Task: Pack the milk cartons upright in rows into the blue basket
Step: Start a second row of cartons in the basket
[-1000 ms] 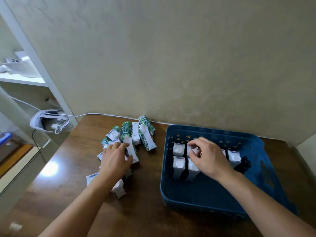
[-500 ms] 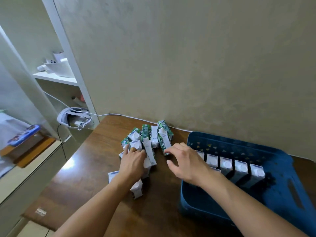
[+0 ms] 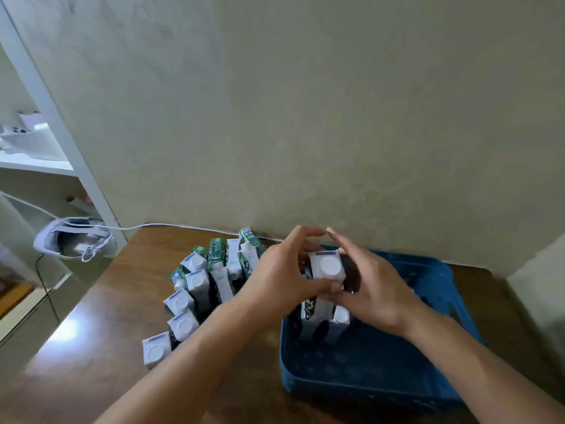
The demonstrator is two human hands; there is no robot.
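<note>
With both my left hand (image 3: 276, 278) and right hand (image 3: 371, 289) curled around one upright milk carton (image 3: 327, 267) above the blue basket (image 3: 367, 359), I should lower it straight beside the cartons standing below my fingers (image 3: 308, 286), keeping it square.

White round caps are showing on the white-topped, green-and-white patterned milk cartons (image 3: 195, 283). The deep blue plastic basket (image 3: 382, 371) is sitting on the glossy brown wooden table (image 3: 91, 332), the beige wall (image 3: 305, 117) showing behind.
</note>
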